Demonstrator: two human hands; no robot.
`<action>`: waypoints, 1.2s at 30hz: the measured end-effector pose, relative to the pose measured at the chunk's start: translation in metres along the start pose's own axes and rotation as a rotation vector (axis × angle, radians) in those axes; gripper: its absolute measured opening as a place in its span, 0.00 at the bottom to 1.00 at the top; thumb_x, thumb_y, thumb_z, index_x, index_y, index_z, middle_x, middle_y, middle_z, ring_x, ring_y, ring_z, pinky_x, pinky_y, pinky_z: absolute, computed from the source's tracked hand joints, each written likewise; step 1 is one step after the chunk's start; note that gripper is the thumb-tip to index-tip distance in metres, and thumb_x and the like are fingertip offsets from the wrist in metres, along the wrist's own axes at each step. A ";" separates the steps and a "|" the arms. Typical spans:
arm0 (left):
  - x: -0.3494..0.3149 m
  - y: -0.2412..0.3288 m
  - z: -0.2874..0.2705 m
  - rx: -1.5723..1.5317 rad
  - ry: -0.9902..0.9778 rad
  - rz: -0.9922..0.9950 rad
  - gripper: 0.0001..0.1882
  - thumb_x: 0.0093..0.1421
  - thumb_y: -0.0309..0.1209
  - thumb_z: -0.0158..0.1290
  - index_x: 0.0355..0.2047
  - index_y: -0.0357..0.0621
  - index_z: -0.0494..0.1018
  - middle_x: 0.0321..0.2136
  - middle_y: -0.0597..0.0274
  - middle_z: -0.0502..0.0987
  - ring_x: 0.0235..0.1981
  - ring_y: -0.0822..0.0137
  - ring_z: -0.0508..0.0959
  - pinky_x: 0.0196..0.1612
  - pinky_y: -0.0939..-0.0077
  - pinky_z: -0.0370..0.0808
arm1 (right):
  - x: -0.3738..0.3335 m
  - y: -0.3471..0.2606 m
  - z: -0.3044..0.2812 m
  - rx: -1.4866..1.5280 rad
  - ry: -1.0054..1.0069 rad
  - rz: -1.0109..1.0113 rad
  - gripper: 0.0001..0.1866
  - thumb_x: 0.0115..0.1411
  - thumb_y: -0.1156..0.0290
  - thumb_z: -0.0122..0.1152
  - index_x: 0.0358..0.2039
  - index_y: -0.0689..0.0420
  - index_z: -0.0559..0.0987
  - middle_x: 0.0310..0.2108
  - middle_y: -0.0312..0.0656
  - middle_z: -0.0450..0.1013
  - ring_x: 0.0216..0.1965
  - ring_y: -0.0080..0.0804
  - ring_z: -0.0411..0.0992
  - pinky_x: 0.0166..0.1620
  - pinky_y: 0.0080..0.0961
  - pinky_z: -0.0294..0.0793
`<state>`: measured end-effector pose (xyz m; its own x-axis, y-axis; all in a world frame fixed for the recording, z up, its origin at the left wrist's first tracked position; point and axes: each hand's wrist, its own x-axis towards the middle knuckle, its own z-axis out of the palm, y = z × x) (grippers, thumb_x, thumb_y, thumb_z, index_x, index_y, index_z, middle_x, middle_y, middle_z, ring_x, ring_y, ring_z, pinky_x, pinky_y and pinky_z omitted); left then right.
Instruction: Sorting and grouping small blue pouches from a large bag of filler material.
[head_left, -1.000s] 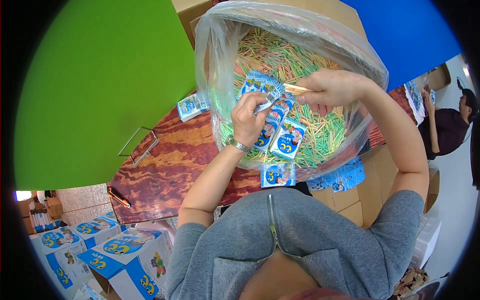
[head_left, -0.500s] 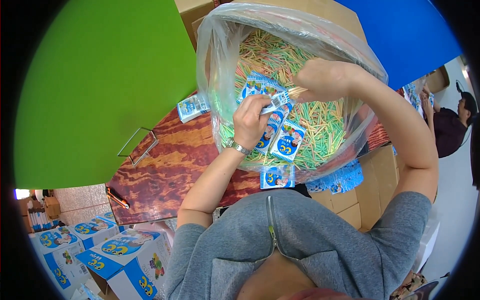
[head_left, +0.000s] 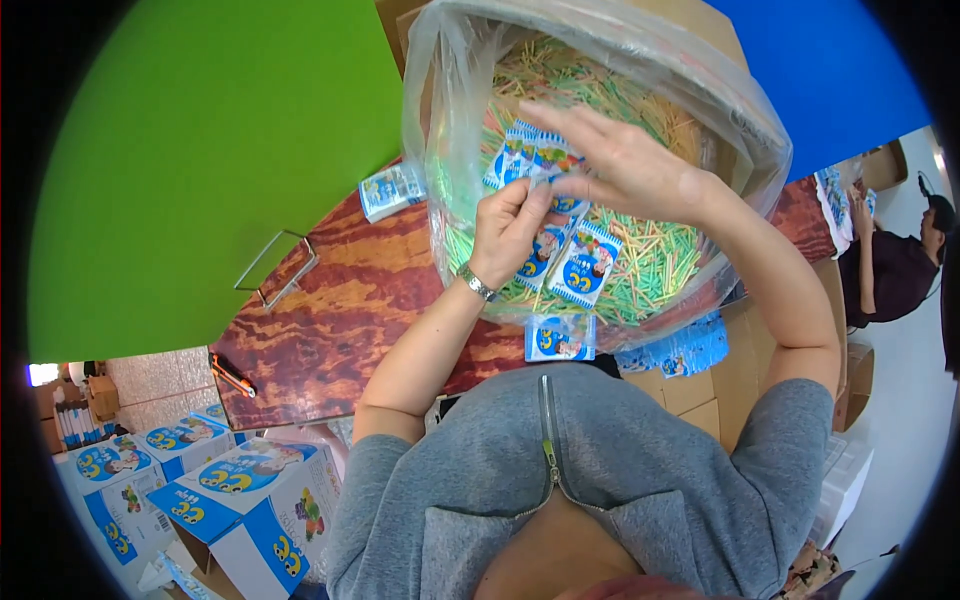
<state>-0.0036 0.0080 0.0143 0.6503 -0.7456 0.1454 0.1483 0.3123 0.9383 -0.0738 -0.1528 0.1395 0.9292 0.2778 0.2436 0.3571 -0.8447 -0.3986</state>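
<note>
My left hand (head_left: 508, 228), with a metal watch on the wrist, pinches a small blue-and-white packet between thumb and fingers; most of that packet is hidden. My right hand (head_left: 640, 172) is beside it with fingers stretched out flat, over the packets. Below both hands lies a mass of thin pastel sticks (head_left: 655, 265), green, pink and yellow, inside a large clear plastic bag (head_left: 432, 120). Several flat blue-and-white packets (head_left: 587, 265) rest on the sticks. Another packet (head_left: 560, 340) is at the table's near edge, close to my body.
A packet stack (head_left: 392, 190) sits left of the bag on the red-brown table (head_left: 350, 310). An orange cutter (head_left: 234, 375) lies at the table's left corner. Printed cartons (head_left: 250, 480) stand lower left. More blue packets (head_left: 690, 350) are at right. A person (head_left: 900, 260) works far right.
My right hand has let go of the small bunch of sticks at the packet's mouth and has opened flat. My left hand has shifted slightly, still pinching the packet.
</note>
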 end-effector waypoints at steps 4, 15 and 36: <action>-0.017 -0.001 -0.019 -0.125 0.005 0.018 0.14 0.68 0.33 0.50 0.43 0.33 0.74 0.32 0.63 0.79 0.29 0.76 0.79 0.31 0.81 0.79 | -0.005 0.000 0.031 -0.033 0.064 0.081 0.34 0.56 0.72 0.64 0.63 0.51 0.64 0.41 0.48 0.72 0.38 0.44 0.75 0.40 0.35 0.76; -0.060 -0.037 -0.032 1.090 0.062 0.208 0.35 0.49 0.32 0.66 0.56 0.35 0.64 0.44 0.46 0.72 0.44 0.49 0.75 0.47 0.62 0.74 | -0.042 0.021 0.106 -0.146 0.272 0.254 0.26 0.56 0.64 0.66 0.55 0.52 0.72 0.46 0.46 0.75 0.43 0.47 0.74 0.49 0.40 0.72; -0.021 -0.045 -0.026 1.014 0.203 0.223 0.31 0.47 0.28 0.67 0.50 0.35 0.68 0.29 0.53 0.74 0.28 0.57 0.75 0.32 0.65 0.73 | -0.016 0.086 0.073 -0.086 0.170 0.430 0.22 0.59 0.66 0.62 0.52 0.59 0.73 0.41 0.52 0.76 0.42 0.47 0.76 0.46 0.38 0.74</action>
<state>-0.0046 0.0248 -0.0394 0.7127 -0.5903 0.3790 -0.6203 -0.2780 0.7334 -0.0507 -0.1959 0.0368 0.9598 -0.1787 0.2166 -0.0729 -0.9035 -0.4222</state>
